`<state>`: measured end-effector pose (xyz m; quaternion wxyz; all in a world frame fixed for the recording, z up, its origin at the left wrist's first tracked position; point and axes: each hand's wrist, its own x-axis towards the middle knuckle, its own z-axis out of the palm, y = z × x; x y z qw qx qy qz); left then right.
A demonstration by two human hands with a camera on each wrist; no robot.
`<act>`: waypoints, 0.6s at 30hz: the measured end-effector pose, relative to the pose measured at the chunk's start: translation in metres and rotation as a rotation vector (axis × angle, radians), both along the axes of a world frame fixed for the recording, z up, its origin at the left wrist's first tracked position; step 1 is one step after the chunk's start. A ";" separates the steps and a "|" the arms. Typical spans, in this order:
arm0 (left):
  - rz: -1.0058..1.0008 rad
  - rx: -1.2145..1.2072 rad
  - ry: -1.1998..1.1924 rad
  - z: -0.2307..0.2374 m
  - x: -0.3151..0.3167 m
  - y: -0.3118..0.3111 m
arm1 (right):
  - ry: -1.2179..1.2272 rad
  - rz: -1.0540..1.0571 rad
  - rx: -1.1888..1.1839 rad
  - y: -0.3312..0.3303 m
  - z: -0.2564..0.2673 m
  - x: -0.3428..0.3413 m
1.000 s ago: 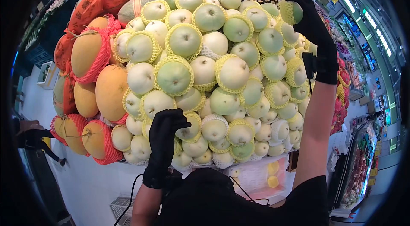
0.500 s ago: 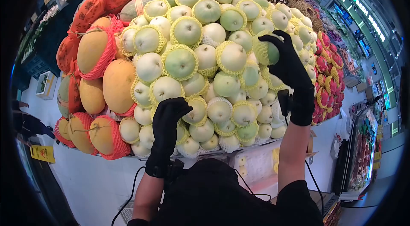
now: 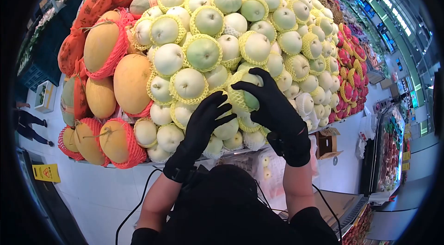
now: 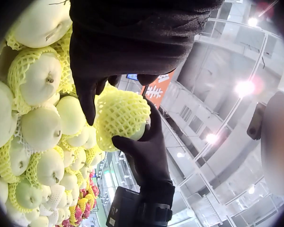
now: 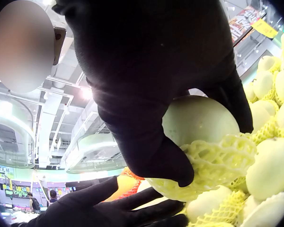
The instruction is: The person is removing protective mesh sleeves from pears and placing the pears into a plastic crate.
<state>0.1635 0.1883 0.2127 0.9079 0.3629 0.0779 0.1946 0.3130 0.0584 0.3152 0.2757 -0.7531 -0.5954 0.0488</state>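
A pale green melon in a yellow foam net [image 3: 243,90] is gripped by my black-gloved right hand [image 3: 277,111], thumb and fingers round its sides, above the front of the melon pile. In the right wrist view the bare top of this melon [image 5: 199,120] shows, with the net [image 5: 217,161] round its lower part. My gloved left hand [image 3: 203,127] is just left of it, fingers spread and holding nothing. From the left wrist view, the netted melon [image 4: 120,116] sits between the left hand [image 4: 128,52] and the right hand's fingers; whether the left fingertips touch it, I cannot tell.
Pale melons [image 3: 189,83], many in yellow nets, are heaped on the stand. Orange melons [image 3: 132,83] in red nets lie at left, dragon fruit [image 3: 351,74] at right. Below the stand's front edge are a clear bag [image 3: 273,171] and a cardboard box [image 3: 327,145].
The right hand has brought the netted melon from the far right side of the pile toward the near middle. My left hand has moved slightly right and its fingers have spread.
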 end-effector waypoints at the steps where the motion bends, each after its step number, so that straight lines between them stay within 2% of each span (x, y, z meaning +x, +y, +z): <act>1: -0.039 -0.035 -0.015 0.003 -0.001 -0.001 | 0.032 0.004 -0.011 0.002 -0.003 -0.007; 3: -0.150 -0.182 0.045 0.015 -0.003 0.002 | -0.009 0.007 -0.003 0.009 -0.012 -0.021; 5: -0.108 0.126 -0.010 0.006 -0.008 0.005 | -0.079 0.008 -0.027 0.017 -0.013 -0.036; 9: -0.090 0.083 0.101 0.001 -0.021 0.012 | -0.187 -0.010 -0.056 0.029 -0.021 -0.059; 10: -0.080 0.118 0.123 -0.003 -0.024 0.014 | -0.172 -0.025 -0.053 0.031 -0.024 -0.064; 12: -0.109 -0.015 0.092 -0.012 -0.030 0.018 | -0.147 -0.054 -0.043 0.035 -0.026 -0.074; 17: -0.167 -0.193 0.056 -0.035 -0.044 0.031 | 0.140 -0.087 -0.024 0.035 -0.027 -0.093; 18: -0.162 -0.148 0.070 -0.038 -0.047 0.033 | 0.142 -0.132 -0.033 0.034 -0.028 -0.096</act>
